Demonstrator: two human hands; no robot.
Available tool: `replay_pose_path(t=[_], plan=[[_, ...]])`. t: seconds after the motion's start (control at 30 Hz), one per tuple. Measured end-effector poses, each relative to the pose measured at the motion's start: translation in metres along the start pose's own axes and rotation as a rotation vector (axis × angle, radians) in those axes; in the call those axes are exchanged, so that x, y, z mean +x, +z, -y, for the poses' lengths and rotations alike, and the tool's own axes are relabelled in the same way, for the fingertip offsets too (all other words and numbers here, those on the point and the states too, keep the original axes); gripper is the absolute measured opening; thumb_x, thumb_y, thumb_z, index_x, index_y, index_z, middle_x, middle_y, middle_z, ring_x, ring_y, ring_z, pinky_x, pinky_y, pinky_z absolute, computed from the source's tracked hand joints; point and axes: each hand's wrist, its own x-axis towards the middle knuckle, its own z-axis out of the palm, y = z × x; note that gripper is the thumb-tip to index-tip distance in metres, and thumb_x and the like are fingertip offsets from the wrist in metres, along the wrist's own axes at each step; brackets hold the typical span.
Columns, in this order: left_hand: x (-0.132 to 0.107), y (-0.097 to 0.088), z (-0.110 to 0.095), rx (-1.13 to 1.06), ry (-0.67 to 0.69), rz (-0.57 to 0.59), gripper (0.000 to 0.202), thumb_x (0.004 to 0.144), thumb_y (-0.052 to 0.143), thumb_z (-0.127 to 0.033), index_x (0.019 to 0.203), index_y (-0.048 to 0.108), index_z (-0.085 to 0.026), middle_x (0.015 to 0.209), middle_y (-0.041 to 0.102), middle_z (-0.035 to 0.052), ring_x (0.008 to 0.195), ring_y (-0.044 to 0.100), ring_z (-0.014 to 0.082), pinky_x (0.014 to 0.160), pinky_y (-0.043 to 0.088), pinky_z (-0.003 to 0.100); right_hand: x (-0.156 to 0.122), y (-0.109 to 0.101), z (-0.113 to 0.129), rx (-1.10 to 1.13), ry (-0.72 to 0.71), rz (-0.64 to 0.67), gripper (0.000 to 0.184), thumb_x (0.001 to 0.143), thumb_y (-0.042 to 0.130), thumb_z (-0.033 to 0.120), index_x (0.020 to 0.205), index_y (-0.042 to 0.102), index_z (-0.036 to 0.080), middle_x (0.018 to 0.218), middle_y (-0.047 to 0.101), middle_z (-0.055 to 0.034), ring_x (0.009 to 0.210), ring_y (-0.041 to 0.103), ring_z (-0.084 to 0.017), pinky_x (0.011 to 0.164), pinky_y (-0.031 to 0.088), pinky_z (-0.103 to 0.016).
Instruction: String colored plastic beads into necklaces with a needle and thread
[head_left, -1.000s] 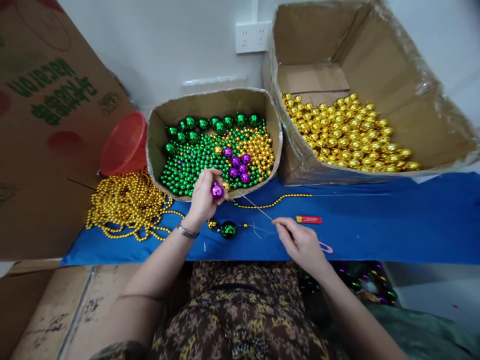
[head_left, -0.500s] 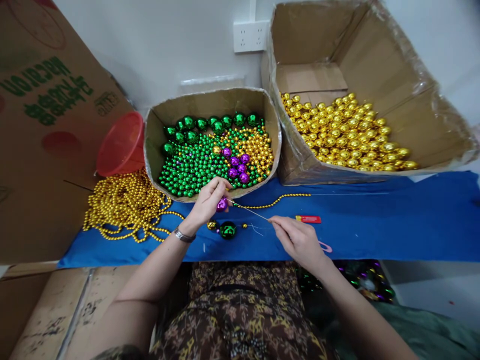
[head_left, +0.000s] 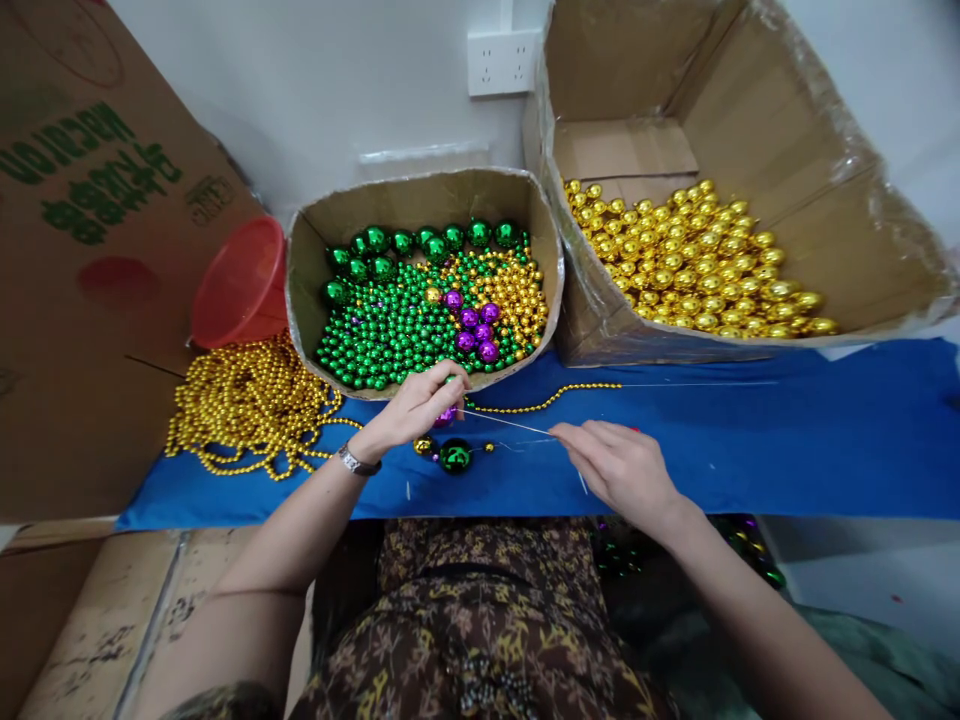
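My left hand (head_left: 416,405) pinches a purple bead (head_left: 447,414) just in front of the small cardboard box (head_left: 301,290) of green, gold and purple beads. My right hand (head_left: 624,468) is closed on a thin needle (head_left: 506,423) whose tip points at that bead. Under the needle, a large green bead (head_left: 455,456) and a small gold bead (head_left: 424,446) lie on the blue cloth (head_left: 787,440). A strand of small gold beads (head_left: 555,397) runs right along the cloth behind the needle.
A big cardboard box (head_left: 885,250) of gold balls stands at the back right. A heap of strung gold beads (head_left: 251,405) lies at the left beside a red plastic bowl (head_left: 240,282). A printed carton (head_left: 90,250) leans at far left. A wall socket (head_left: 502,60) is behind.
My left hand lowered the purple bead from the box edge toward the cloth. My right hand turned the needle flatter, shifted right and now covers the red item on the cloth.
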Motion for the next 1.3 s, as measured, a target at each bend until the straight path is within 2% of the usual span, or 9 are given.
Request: replay_pose_path(t=[0.13, 0.33, 0.5, 0.6, 0.67, 0.93, 1.07, 1.2, 1.3], plan=[[0.003, 0.000, -0.002, 0.112, 0.063, -0.043, 0.024, 0.091, 0.049, -0.036, 0.085, 0.065, -0.020, 0.071, 0.066, 0.0022, 0.059, 0.056, 0.0140, 0.057, 0.042, 0.025, 0.005, -0.010, -0.002, -0.070, -0.032, 0.023, 0.025, 0.092, 0.045, 0.016, 0.099, 0.069, 0.023, 0.063, 0.059, -0.0002, 0.060, 0.051, -0.013, 0.056, 0.034, -0.026], [0.007, 0.015, 0.000, 0.000, -0.060, -0.209, 0.021, 0.087, 0.057, -0.038, 0.081, 0.063, -0.019, 0.065, 0.060, -0.0010, 0.056, 0.049, 0.0119, 0.056, 0.037, 0.023, 0.009, -0.003, 0.013, -0.091, -0.029, -0.008, 0.025, 0.091, 0.046, 0.014, 0.098, 0.069, 0.020, 0.061, 0.060, 0.0002, 0.059, 0.053, -0.013, 0.057, 0.034, -0.027], [0.010, 0.034, 0.000, -0.358, -0.120, -0.410, 0.028, 0.085, 0.058, -0.047, 0.081, 0.059, -0.019, 0.068, 0.061, -0.0005, 0.055, 0.054, 0.0112, 0.050, 0.042, 0.021, 0.004, 0.024, 0.031, 0.024, 0.071, -0.058, 0.021, 0.094, 0.046, 0.018, 0.100, 0.067, 0.017, 0.069, 0.069, -0.0018, 0.061, 0.062, -0.012, 0.061, 0.040, -0.025], [0.010, 0.043, -0.001, -0.677, -0.196, -0.482, 0.034, 0.083, 0.059, -0.053, 0.084, 0.055, -0.019, 0.079, 0.065, 0.0015, 0.060, 0.062, 0.0132, 0.050, 0.050, 0.023, -0.001, 0.041, 0.038, 0.121, 0.182, -0.126, 0.020, 0.095, 0.045, 0.018, 0.098, 0.065, 0.017, 0.075, 0.073, -0.0023, 0.062, 0.066, -0.012, 0.062, 0.044, -0.024], [0.010, 0.047, -0.001, -0.805, -0.236, -0.519, 0.037, 0.081, 0.061, -0.055, 0.086, 0.054, -0.018, 0.081, 0.066, 0.0021, 0.065, 0.066, 0.0152, 0.053, 0.054, 0.025, -0.004, 0.050, 0.042, 0.194, 0.239, -0.157, 0.019, 0.096, 0.045, 0.019, 0.099, 0.063, 0.017, 0.080, 0.074, -0.0033, 0.065, 0.068, -0.012, 0.064, 0.046, -0.023], [0.010, 0.061, -0.005, -0.932, -0.244, -0.623, 0.040, 0.082, 0.060, -0.056, 0.088, 0.052, -0.017, 0.071, 0.067, 0.0018, 0.058, 0.066, 0.0136, 0.049, 0.051, 0.021, -0.009, 0.061, 0.051, 0.325, 0.309, -0.137, 0.022, 0.097, 0.042, 0.022, 0.102, 0.063, 0.018, 0.084, 0.074, -0.0056, 0.069, 0.070, -0.015, 0.067, 0.053, -0.025], [0.010, 0.063, -0.005, -0.989, -0.251, -0.615, 0.040, 0.081, 0.060, -0.057, 0.086, 0.052, -0.017, 0.072, 0.064, -0.0002, 0.061, 0.067, 0.0146, 0.054, 0.053, 0.025, -0.010, 0.061, 0.050, 0.367, 0.311, -0.138, 0.022, 0.096, 0.043, 0.022, 0.103, 0.063, 0.019, 0.086, 0.074, -0.0060, 0.072, 0.071, -0.016, 0.070, 0.056, -0.026], [0.010, 0.062, -0.004, -1.003, -0.221, -0.626, 0.039, 0.081, 0.061, -0.056, 0.085, 0.052, -0.018, 0.068, 0.057, -0.0032, 0.057, 0.066, 0.0139, 0.049, 0.050, 0.023, -0.011, 0.063, 0.048, 0.372, 0.278, -0.162, 0.021, 0.095, 0.044, 0.020, 0.105, 0.063, 0.020, 0.091, 0.074, -0.0066, 0.080, 0.072, -0.018, 0.074, 0.057, -0.029], [0.009, 0.061, -0.005, -0.984, -0.167, -0.620, 0.038, 0.083, 0.058, -0.056, 0.086, 0.052, -0.019, 0.068, 0.058, -0.0028, 0.054, 0.064, 0.0127, 0.047, 0.049, 0.023, -0.011, 0.063, 0.049, 0.364, 0.267, -0.166, 0.020, 0.096, 0.045, 0.020, 0.104, 0.063, 0.019, 0.091, 0.074, -0.0067, 0.078, 0.072, -0.018, 0.074, 0.056, -0.029]])
